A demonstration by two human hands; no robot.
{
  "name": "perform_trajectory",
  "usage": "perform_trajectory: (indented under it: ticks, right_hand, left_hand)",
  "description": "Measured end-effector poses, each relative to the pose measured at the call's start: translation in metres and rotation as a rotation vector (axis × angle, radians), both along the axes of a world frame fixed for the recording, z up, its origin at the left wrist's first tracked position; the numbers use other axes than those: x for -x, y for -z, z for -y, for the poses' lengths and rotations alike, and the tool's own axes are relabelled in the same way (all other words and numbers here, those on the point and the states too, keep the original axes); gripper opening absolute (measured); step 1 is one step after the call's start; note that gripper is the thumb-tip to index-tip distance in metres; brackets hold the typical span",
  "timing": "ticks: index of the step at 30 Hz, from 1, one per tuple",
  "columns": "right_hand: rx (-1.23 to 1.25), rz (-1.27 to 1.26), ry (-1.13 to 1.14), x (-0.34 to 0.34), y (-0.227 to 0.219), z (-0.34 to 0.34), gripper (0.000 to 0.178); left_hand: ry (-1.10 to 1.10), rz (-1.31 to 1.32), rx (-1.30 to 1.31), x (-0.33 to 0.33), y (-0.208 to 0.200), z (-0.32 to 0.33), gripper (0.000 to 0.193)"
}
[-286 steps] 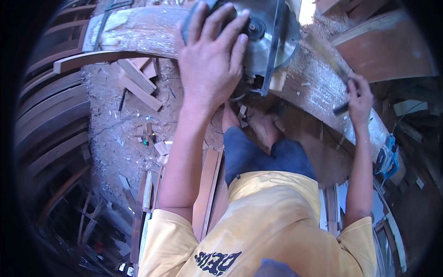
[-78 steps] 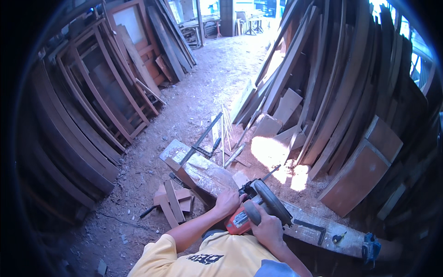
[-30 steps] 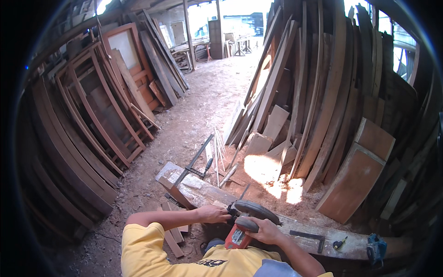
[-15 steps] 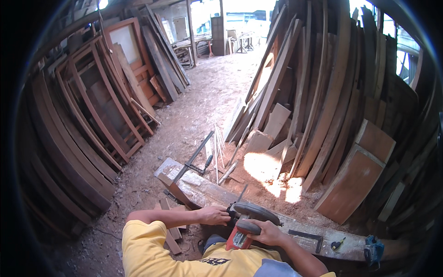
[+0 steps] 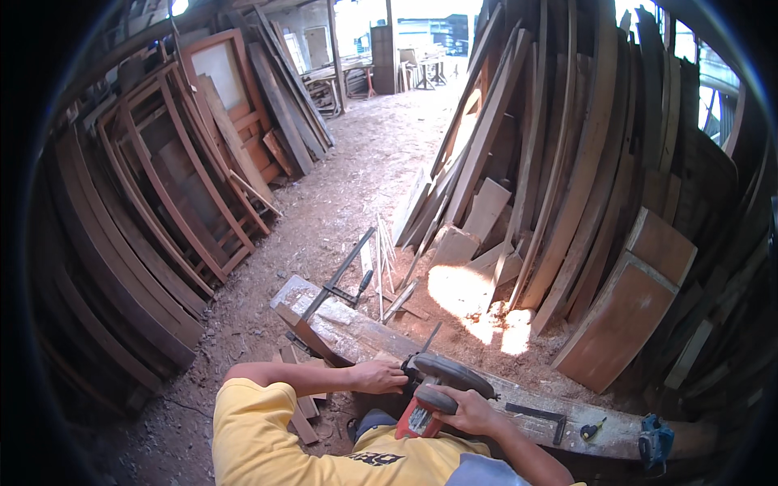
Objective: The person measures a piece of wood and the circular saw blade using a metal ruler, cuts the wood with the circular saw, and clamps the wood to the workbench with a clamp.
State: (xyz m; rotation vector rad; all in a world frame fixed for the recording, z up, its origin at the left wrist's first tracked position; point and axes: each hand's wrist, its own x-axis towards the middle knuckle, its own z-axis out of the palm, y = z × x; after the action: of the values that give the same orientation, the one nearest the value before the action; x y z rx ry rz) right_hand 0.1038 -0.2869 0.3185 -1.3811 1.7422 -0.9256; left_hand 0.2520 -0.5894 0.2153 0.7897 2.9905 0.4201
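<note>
Both my hands are on a circular saw (image 5: 454, 374) with a dark round guard and a red body, resting over a long, thick wooden beam (image 5: 365, 340). My right hand (image 5: 474, 411) is wrapped round its dark rear handle. My left hand (image 5: 379, 377) is closed at the saw's left front side, on a dark part whose detail is partly hidden by the fingers. The blade's lower part and its contact with the wood cannot be seen. A black bar clamp (image 5: 340, 275) lies across the beam's far left end.
On the beam to the right are a black L-shaped square (image 5: 539, 417), a yellow and black tape measure (image 5: 593, 429) and a blue power tool (image 5: 655, 441). Tall boards (image 5: 559, 178) lean at right, wooden frames (image 5: 174, 178) at left. Offcuts (image 5: 304, 405) lie near my left arm.
The circular saw and both hands have shifted very slightly to the right. My hold on it looks the same.
</note>
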Motion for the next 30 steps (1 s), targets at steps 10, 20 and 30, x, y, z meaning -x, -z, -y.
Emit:
perform_trajectory:
  ticks: [10, 20, 30]
  right_hand:
    - [0.034, -0.017, 0.16, -0.005, -0.002, -0.006, 0.063]
    - [0.044, -0.086, 0.311, -0.013, 0.005, -0.011, 0.063]
    - [0.044, -0.082, 0.358, -0.014, -0.005, -0.015, 0.069]
  left_hand:
    - [-0.279, -0.06, -0.051, 0.008, -0.002, -0.025, 0.03]
    - [-0.556, -0.175, -0.379, 0.018, 0.022, -0.055, 0.025]
    - [-1.043, -0.129, -0.274, 0.03, -0.004, -0.084, 0.043]
